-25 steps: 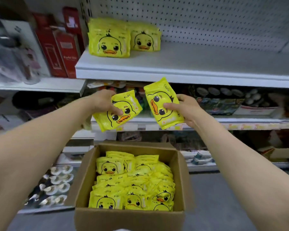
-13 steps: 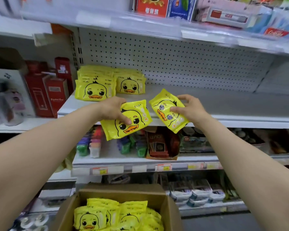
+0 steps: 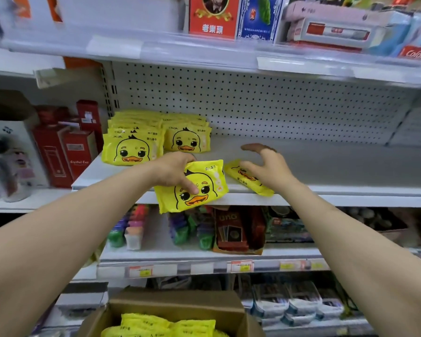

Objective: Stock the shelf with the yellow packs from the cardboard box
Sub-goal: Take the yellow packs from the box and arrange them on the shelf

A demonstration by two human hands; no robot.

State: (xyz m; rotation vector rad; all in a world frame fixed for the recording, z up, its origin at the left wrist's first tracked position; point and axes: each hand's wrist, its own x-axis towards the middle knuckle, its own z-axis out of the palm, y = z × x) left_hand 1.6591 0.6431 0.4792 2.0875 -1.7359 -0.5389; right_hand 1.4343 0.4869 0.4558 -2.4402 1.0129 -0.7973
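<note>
The white metal shelf with a pegboard back runs across the middle of the view. Its whole right stretch is bare board, open from the front lip to the far wall. At its far left stand two stacks of yellow plastic packs printed with a duck face, side by side and touching, with the left stack close to the shelf's left end. Tall red cartons stand beyond that end on a neighbouring shelf.

The brown cardboard box sits low and near, below the shelves, with more yellow packs inside it.

The held yellow duck pack hangs in front of the shelf's front lip, tilted, with its lower part below the edge. The left hand grips its upper left corner, thumb curled over the printed face.

The laid yellow duck pack lies flat on the shelf just right of it, slanted, with its near end at the lip. The right hand is spread above it, fingers raised and apart, the thumb on or just over its far end; contact cannot be told.
</note>
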